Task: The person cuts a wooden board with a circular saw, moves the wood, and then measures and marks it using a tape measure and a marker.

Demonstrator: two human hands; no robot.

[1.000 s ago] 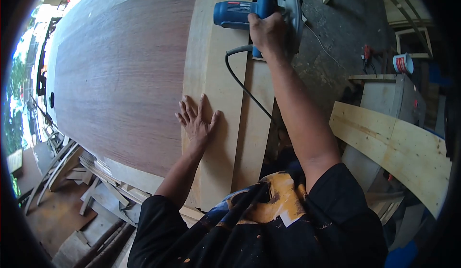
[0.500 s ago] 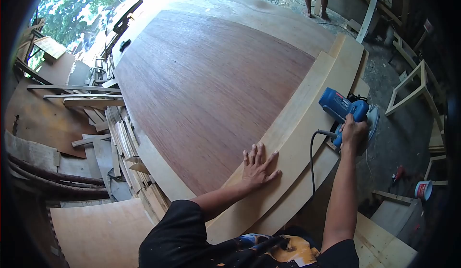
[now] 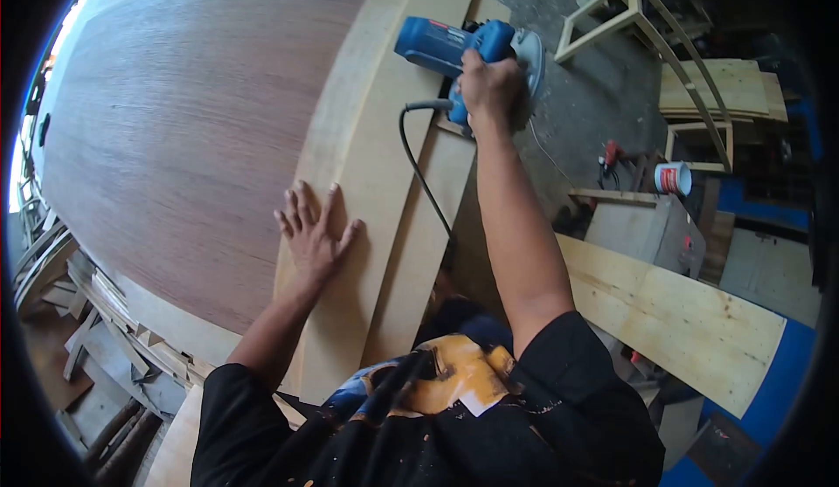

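Note:
My right hand (image 3: 494, 89) is wrapped round the handle of a blue circular saw (image 3: 434, 46). The saw rests at the right edge of a long pale board (image 3: 384, 129), with its round guard over the side and a black cord trailing back toward me. My left hand (image 3: 312, 241) lies flat with fingers spread on the same pale board, near where it borders a large reddish-brown plywood sheet (image 3: 201, 129). A lower pale sheet (image 3: 437, 190) shows beneath the board's right side.
A wooden frame (image 3: 603, 20) stands at the upper right. Beyond my right arm are a white bucket (image 3: 672, 178), a red tool (image 3: 610, 152) on the floor and a wide pale plank (image 3: 673, 317). Wood scraps (image 3: 131, 330) are piled at the lower left.
The view has swung right and downward, so the board, saw and hands appear further left. Both hands keep their places: the left flat on the board, the right on the saw.

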